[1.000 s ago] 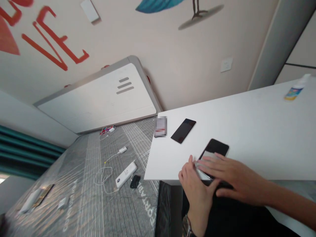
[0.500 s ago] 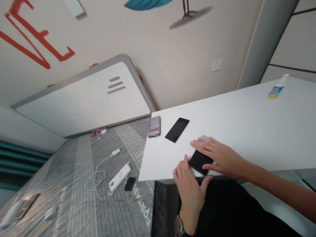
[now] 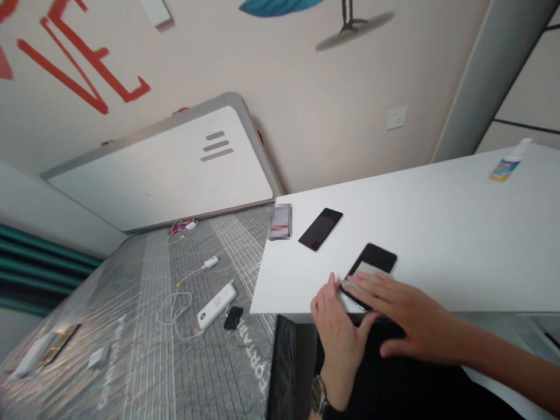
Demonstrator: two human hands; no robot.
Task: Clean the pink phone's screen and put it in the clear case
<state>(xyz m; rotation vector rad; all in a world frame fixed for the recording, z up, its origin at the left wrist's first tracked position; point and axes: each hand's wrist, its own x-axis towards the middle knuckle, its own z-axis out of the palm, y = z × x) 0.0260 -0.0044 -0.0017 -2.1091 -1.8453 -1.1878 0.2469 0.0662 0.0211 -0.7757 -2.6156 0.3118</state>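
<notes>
- phone in hand: a black smartphone (image 3: 371, 262) lies flat near the tabletop's near edge, long axis running from lower left to upper right in view
- left hand (image 3: 336, 326), watch on wrist (image 3: 318, 394): narrow, curled around the phone's lower-left end, grip partly hidden
- right hand (image 3: 415, 321): spread wide and flat, coming in from the right, fingers (image 3: 371, 286) lying across the phone's lower half
- both hands touching the phone; the right covers more of it, the left sits closer to the table edge
- pale patch (image 3: 370, 269) on the screen, just under the right fingers: cloth or film, cannot tell
- surface: white tabletop (image 3: 437, 233) holding a second black smartphone (image 3: 321, 229), a pixelated packet (image 3: 280, 221), and a small spray bottle (image 3: 507, 163)
- room: a plastic-wrapped mattress (image 3: 131, 303) beside the table, with a white power bank (image 3: 217, 305) and a white cable (image 3: 175, 309) on it; wall socket (image 3: 396, 116) on a cream wall
</notes>
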